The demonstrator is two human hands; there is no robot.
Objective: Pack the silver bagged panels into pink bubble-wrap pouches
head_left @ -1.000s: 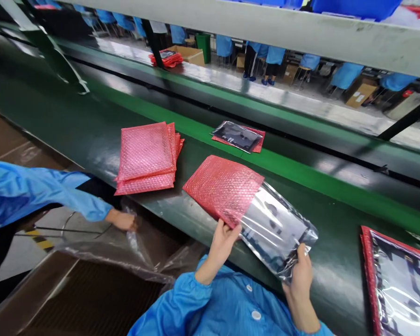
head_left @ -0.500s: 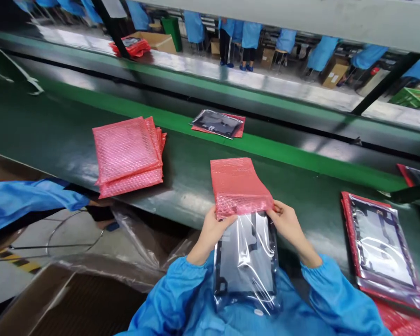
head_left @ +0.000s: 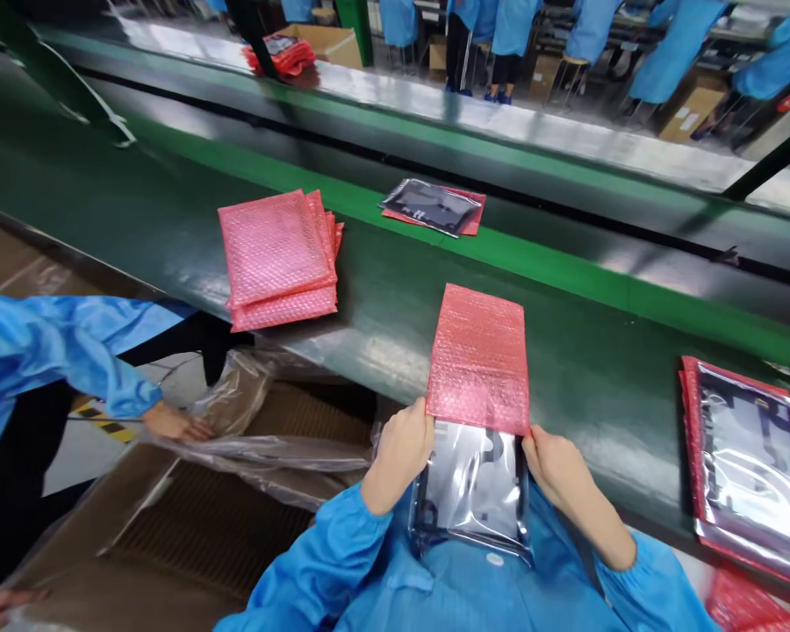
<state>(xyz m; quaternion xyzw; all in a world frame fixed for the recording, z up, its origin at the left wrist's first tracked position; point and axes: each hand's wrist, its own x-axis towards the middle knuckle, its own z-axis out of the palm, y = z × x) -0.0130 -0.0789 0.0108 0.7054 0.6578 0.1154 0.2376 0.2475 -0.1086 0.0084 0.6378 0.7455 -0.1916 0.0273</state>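
Note:
A pink bubble-wrap bag lies over the bench edge in front of me, its open end toward my body. A flat dark panel in a clear plastic sleeve is partly inside the bag, and its near end rests against my blue smock. My left hand is closed on the left corner of the bag's mouth. At the right corner, my right hand pinches the bag's edge. The panel's far part shows only faintly through the pink wrap.
Pink bubble bags are stacked at left. A sleeved panel lies on the green strip, and more sleeved panels on pink bags lie at right. A co-worker's hand is by a plastic-lined cardboard box below the bench.
The panel has gone further into the bag, and less of it shows. Both hands have moved along the bag's sides. The view has shifted, and the co-worker's hand now shows at the box.

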